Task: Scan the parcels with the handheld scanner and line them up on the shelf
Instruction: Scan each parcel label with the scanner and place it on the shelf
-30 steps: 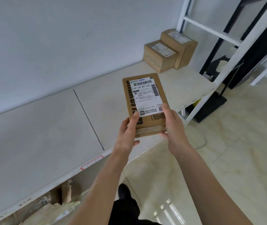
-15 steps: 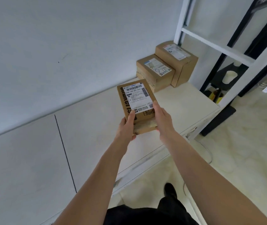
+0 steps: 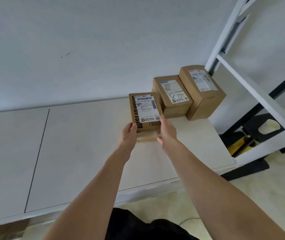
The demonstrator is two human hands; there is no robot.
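Two brown cardboard parcels with white labels (image 3: 172, 96) (image 3: 202, 90) already sit side by side at the far right of the white shelf board (image 3: 86, 144), against the wall. We hold a third flat brown cardboard parcel with a printed shipping label (image 3: 145, 111) just left of them, label up, our left hand (image 3: 128, 134) gripping its near left edge and our right hand (image 3: 166, 130) curled round its near right edge. To place it well, we should lower it flat, slide it against the neighbouring parcel, square its front edge with theirs, then release both hands together. No scanner is in view.
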